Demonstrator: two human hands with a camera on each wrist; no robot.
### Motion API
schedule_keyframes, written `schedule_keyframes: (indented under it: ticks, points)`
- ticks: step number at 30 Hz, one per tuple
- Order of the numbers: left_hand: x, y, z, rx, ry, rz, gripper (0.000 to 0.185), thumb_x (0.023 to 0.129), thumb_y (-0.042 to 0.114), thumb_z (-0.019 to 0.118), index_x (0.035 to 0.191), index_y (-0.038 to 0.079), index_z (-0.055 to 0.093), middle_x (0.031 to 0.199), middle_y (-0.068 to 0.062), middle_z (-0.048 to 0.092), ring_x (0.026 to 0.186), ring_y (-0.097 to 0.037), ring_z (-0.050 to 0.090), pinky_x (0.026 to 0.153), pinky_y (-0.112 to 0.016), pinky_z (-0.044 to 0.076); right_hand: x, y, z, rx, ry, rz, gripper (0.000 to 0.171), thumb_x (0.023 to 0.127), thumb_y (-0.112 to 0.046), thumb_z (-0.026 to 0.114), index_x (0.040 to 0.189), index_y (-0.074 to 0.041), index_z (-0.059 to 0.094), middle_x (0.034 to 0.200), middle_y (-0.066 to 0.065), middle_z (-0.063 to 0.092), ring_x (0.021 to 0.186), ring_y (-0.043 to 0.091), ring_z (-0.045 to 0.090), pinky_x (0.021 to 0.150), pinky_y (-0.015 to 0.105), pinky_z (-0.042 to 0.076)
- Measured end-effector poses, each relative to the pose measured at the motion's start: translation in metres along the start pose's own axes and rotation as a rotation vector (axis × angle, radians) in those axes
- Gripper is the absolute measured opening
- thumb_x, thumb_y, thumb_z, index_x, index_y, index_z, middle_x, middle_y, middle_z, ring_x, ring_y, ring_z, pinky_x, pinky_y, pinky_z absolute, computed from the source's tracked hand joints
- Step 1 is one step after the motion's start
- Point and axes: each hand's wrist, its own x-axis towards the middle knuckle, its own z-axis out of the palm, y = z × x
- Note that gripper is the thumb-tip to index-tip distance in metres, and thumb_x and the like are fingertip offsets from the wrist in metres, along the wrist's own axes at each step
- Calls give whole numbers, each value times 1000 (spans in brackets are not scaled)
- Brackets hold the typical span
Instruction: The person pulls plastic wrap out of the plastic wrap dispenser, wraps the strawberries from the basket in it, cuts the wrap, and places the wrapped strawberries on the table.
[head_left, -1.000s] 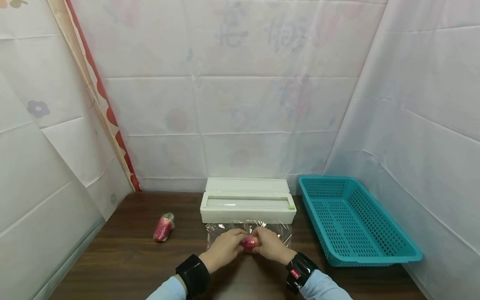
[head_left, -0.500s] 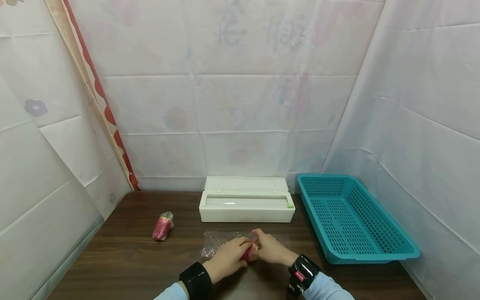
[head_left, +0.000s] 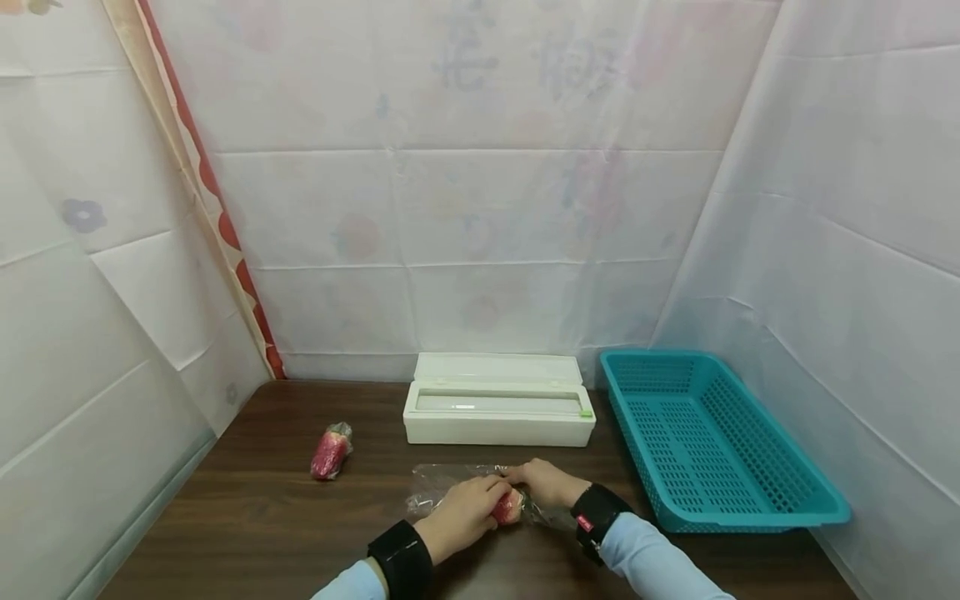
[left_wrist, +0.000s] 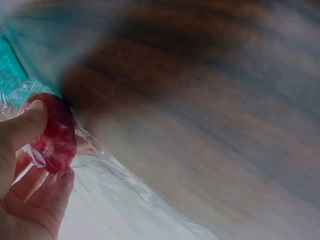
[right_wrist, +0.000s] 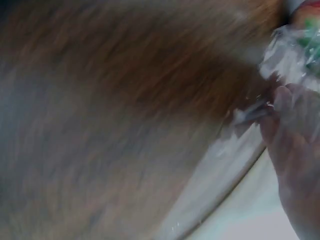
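Near the front edge of the dark wooden table (head_left: 247, 517), both hands meet over a small red fruit (head_left: 510, 506) that lies on a sheet of clear cling film (head_left: 435, 492). From the head view the left hand (head_left: 467, 514) has its fingers curled round the fruit from the left side, and the left wrist view confirms that grip: the thumb lies over the top of the red fruit (left_wrist: 54, 135) and the other fingers cup it from below, with crinkled film (left_wrist: 115, 190) trailing away from it. The right hand (head_left: 546, 483) sits just beside the fruit on its right and far side, fingers bent over the film there; the right wrist view is badly blurred (only a fingertip against shiny film can be made out), so it appears to pinch the film, though the exact hold is hard to tell.

Just behind the hands stands a white film dispenser box (head_left: 498, 408) with its lid folded back. Well to the left of the hands lies a second red fruit (head_left: 330, 452), already wrapped in film. A teal plastic basket (head_left: 757, 508) sits at the right side of the table, close to the dispenser. White sheeting (head_left: 480, 208) hangs all round the table.
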Motion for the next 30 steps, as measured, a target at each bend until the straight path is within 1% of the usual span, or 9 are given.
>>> schedule_keyframes:
  ticks: [4, 8, 13, 17, 18, 20, 24, 27, 30]
  points:
    - [1, -3, 0, -23, 0, 27, 42, 69, 20, 77, 107, 11, 61, 106, 0, 62, 95, -15, 62, 77, -27, 51, 3, 4, 2, -26, -19, 9, 39, 82, 6, 56, 114, -15, 65, 123, 7, 60, 106, 19, 60, 86, 28, 50]
    - [2, -4, -1, -66, -10, 28, 40, 70, 21, 77, 106, 11, 62, 105, 1, 64, 96, -14, 63, 78, -27, 52, 4, 5, 3, -18, -37, 27, 40, 81, 6, 57, 115, -16, 65, 125, 6, 58, 107, 19, 60, 85, 27, 50]
    - [6, -6, 0, -145, -46, -31, 37, 72, 18, 76, 105, 10, 64, 106, -1, 66, 99, -14, 63, 82, -27, 51, 1, 6, 2, 24, -16, 36, 42, 79, 11, 54, 115, -9, 65, 124, 10, 59, 109, 23, 58, 88, 32, 49]
    - [9, -10, 1, -218, -105, -89, 36, 73, 15, 74, 108, 10, 64, 107, -1, 66, 100, -16, 62, 84, -30, 50, -2, 8, 1, 79, 35, -2, 42, 78, 12, 52, 115, -3, 63, 121, 14, 60, 107, 24, 60, 85, 33, 50]
    - [10, -11, 1, -239, -122, -102, 36, 74, 15, 74, 108, 9, 64, 107, -2, 66, 100, -16, 62, 84, -30, 50, -3, 9, 0, 104, 40, 6, 41, 78, 11, 52, 115, -2, 63, 120, 14, 61, 106, 23, 60, 85, 33, 51]
    - [13, -13, 2, -277, -158, -131, 37, 76, 14, 73, 111, 8, 63, 108, -2, 66, 100, -16, 62, 84, -30, 50, -3, 10, -1, 149, 53, 34, 39, 78, 11, 51, 113, -1, 64, 117, 15, 62, 105, 23, 61, 84, 34, 51]
    - [16, -18, 3, -329, -204, -158, 37, 77, 12, 71, 113, 6, 63, 109, -3, 66, 101, -17, 61, 83, -30, 50, -1, 7, -4, 204, 84, 169, 31, 84, 6, 51, 112, 1, 63, 111, 14, 65, 102, 24, 61, 84, 38, 51]
    - [18, -21, 3, -343, -223, -153, 37, 77, 11, 71, 113, 6, 63, 109, -3, 66, 102, -17, 61, 85, -31, 49, -3, -5, -11, 184, 117, 235, 26, 86, 2, 53, 109, 0, 65, 105, 10, 67, 98, 23, 63, 80, 36, 52]
    - [20, -23, 2, -351, -238, -162, 38, 76, 10, 70, 113, 8, 64, 107, -1, 66, 98, -12, 61, 82, -27, 49, -7, -25, -19, 110, 121, 228, 17, 85, -4, 57, 97, -6, 69, 91, 2, 69, 82, 15, 65, 68, 29, 53]
